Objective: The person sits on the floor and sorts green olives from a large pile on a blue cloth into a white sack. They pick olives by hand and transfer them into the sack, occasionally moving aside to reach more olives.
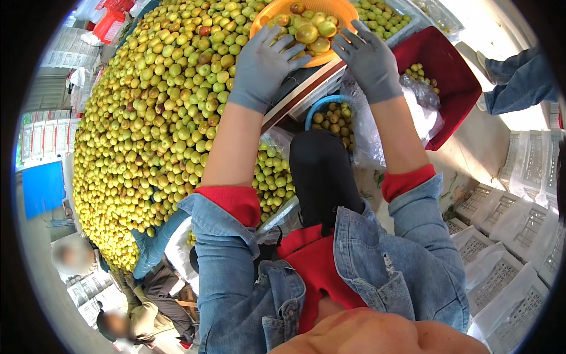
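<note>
My left hand (264, 70), in a grey glove, is at the near left rim of an orange plastic basket (266, 12), fingers spread. Opposite it, my right hand (370, 62), gloved the same way, is at the near right rim with its fingers apart. Neither palm has a fruit in its grasp. Between the hands, yellow-green jujubes (306, 33) with brownish patches lie in the basket; some look larger than the rest, and I cannot tell whether any are in the air. A huge heap of jujubes (163, 110) spreads to the left of my left arm.
Below the basket is a blue tub (315, 105) of browner fruit. A dark red bin (457, 84) with plastic and fruit stands right. Grey crates (495, 274) with liners line the lower right. Two people (154, 305) sit lower left; another person's legs (517, 84) show far right.
</note>
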